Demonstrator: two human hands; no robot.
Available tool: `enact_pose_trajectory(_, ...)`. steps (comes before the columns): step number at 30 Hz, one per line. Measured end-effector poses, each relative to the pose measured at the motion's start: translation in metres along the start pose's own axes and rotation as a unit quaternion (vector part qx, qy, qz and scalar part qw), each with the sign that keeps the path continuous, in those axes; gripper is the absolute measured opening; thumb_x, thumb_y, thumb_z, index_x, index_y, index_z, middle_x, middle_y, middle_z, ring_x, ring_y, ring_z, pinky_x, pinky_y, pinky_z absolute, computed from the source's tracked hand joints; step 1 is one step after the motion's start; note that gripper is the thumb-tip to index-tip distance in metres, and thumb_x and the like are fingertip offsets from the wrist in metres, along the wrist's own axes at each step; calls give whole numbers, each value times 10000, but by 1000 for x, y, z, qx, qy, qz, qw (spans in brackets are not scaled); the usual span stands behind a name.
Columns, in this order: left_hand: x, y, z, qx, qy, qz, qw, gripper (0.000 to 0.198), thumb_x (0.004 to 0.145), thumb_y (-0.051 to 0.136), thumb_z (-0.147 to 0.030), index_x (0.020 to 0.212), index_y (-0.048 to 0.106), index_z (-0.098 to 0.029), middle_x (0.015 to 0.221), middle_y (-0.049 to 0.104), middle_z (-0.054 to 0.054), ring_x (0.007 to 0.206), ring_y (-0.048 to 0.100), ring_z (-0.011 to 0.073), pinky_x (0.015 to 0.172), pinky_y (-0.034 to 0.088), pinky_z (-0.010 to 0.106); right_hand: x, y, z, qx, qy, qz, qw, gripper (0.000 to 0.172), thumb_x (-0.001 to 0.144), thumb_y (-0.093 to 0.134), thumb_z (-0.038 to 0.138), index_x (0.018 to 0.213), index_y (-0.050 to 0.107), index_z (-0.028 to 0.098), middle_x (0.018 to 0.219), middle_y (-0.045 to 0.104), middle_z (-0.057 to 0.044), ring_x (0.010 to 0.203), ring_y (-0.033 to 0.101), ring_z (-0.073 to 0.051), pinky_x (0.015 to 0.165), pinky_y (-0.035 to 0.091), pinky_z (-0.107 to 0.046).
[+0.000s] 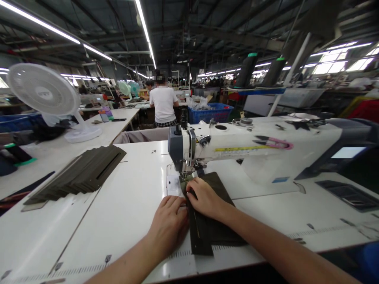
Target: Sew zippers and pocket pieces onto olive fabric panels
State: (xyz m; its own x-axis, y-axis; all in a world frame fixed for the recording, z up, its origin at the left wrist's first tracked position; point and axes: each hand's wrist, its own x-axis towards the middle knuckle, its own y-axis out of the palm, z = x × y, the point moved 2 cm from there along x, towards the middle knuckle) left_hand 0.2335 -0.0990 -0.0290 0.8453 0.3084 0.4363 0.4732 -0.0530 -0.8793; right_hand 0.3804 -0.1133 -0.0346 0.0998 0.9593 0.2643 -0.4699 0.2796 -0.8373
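Landmark: sewing machine head [181, 148].

Far left of it, white desk fan [44, 91] on the neighbouring bench. Nearer, still left of the head: stack of dark flat fabric panels [79, 173], fanned, matte, rectangular, one with a slot.

Left hand [169, 225] just below-left of the head, flat, palm down, fingers loosely curled on the left edge of the dark fabric piece [211, 228]; pressing, not pinching.

Fabric piece lies under the needle, long axis running from the head toward the person. Dull olive-black, stiff-looking, with a seam line.

Right hand [204, 197] is nearer the needle, fingers bent, tips holding the cloth down just below the presser foot.

Right of the head, on the machine arm: pink-handled thread snips [274, 142].
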Motion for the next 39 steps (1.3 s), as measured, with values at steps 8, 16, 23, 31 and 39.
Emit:
enact_pose_trajectory(8, -3, 3, 1, -1, 2, -2, 1000, 93, 774, 453, -153, 761, 543, -173, 928, 589, 76, 977, 496, 244, 871, 402, 414, -3, -2, 9, -2, 22, 0, 1000, 160, 689, 485, 19, 766, 503, 159, 782, 559, -45, 711, 516, -153, 656, 408, -248)
enact_pose_trajectory(16, -1, 0, -1, 46, -12, 40, 998, 58, 713, 534, -187, 764, 545, -162, 821, 558, 52, 828, 488, 210, 890, 382, 401, 8, -5, 14, -4, 26, 57, 998, 187, 637, 495, 21, 780, 542, 132, 761, 581, -59, 694, 540, -164, 657, 411, -259)
enact_pose_trajectory(23, -4, -3, 6, 60, 22, 39, 997, 79, 806, 494, -152, 771, 557, -186, 793, 582, 11, 806, 505, 169, 946, 330, 364, -28, -11, 14, -4, -21, 32, 999, 97, 753, 456, 97, 696, 489, 168, 752, 537, -40, 715, 515, -164, 656, 406, -283)
enact_pose_trajectory(31, 8, -2, 18, 16, -46, 38, 998, 260, 762, 492, -182, 1014, 553, -168, 1101, 566, 79, 1067, 465, 231, 960, 331, 410, -52, -2, 13, 28, -133, -106, 985, 111, 879, 394, 143, 862, 497, 179, 807, 541, -51, 759, 521, -177, 688, 456, -326)
enact_pose_trajectory(39, 6, -1, 24, 28, 1, 88, 996, 232, 779, 484, -215, 986, 580, -174, 1032, 599, 67, 1136, 442, 240, 1082, 132, 466, -59, -9, 11, 60, -148, -86, 984, 165, 896, 386, 156, 930, 540, 203, 912, 593, -56, 862, 553, -166, 783, 474, -312)
